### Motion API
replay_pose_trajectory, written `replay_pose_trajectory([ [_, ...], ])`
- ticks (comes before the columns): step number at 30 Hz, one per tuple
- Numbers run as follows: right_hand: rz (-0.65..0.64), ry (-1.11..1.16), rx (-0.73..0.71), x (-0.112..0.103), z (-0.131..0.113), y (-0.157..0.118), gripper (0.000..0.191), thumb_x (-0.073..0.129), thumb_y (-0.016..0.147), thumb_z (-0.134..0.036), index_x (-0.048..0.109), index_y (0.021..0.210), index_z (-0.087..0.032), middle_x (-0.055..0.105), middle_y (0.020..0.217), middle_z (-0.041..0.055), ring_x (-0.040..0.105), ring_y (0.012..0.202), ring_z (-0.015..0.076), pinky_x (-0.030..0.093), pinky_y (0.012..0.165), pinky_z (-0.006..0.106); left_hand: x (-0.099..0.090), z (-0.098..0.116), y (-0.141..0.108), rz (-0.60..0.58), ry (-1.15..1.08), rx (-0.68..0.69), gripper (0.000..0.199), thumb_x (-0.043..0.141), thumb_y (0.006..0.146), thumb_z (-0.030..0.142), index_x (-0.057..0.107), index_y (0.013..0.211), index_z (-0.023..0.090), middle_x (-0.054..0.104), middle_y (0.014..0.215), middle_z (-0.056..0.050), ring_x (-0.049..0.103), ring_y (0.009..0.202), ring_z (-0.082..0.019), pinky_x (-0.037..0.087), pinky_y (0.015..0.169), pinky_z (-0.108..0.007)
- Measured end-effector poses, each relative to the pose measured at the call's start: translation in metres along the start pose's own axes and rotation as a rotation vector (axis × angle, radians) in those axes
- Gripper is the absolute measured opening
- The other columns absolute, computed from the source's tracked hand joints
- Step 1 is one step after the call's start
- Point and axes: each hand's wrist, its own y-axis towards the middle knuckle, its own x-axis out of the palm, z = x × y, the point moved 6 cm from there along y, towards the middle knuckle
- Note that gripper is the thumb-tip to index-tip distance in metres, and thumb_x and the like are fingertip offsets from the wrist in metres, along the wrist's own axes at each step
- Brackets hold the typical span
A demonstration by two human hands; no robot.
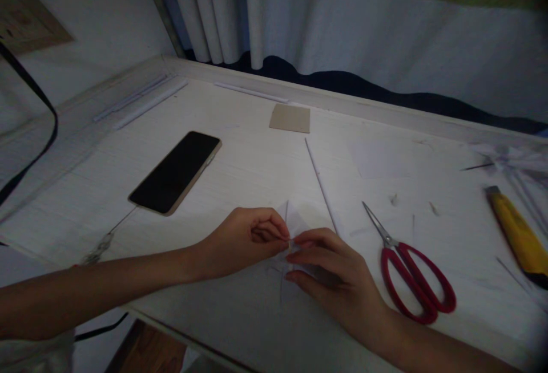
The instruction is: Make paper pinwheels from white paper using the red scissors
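Note:
My left hand (244,239) pinches a small white paper-like piece (295,229) between thumb and forefinger near the table's front edge. From the other side, the fingers of my right hand (342,279) close on the same piece, fingertips almost meeting the left ones. A tiny yellowish bit shows between the fingertips, too small to name. Thin dark strands stick out above and below the piece. Just beyond it lies a thin white rod (319,176). Red-handled scissors (409,276) rest to the right of my right hand, blades pointing away.
A phone (175,173) lies at left, with a cord and charm attached. Farther back are a beige cardboard square (290,118), white strips (149,104) and a pale paper sheet (377,159). A yellow tool or tube (516,230) and crumpled white material (509,159) lie at far right.

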Motion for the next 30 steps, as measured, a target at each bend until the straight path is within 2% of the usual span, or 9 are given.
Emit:
replay_pose_trajectory([
  [17, -0.011, -0.01, 0.03, -0.0001, 0.0006, 0.0, 0.015, 0.065, 0.069, -0.017, 0.065, 0.083, -0.024, 0.057, 0.091, 0.0042, 0.057, 0.084, 0.0179, 0.051, 0.072, 0.032, -0.0003, 0.0005, -0.0011, 0.017, 0.025, 0.031, 0.009, 0.06, 0.068, 0.021, 0.057, 0.074, 0.015, 0.065, 0.07, -0.001, 0.061, 0.066, -0.011, 0.047, 0.059, -0.021],
  [30, -0.014, -0.006, 0.049, 0.0018, 0.0039, -0.0011, 0.013, 0.065, 0.069, -0.018, 0.067, 0.081, -0.023, 0.058, 0.092, 0.0045, 0.059, 0.082, 0.0173, 0.052, 0.068, 0.03, 0.0006, -0.0001, -0.001, 0.016, 0.056, 0.039, 0.006, 0.059, 0.068, 0.019, 0.057, 0.072, 0.015, 0.064, 0.069, 0.0, 0.061, 0.064, -0.011, 0.047, 0.059, -0.021],
])
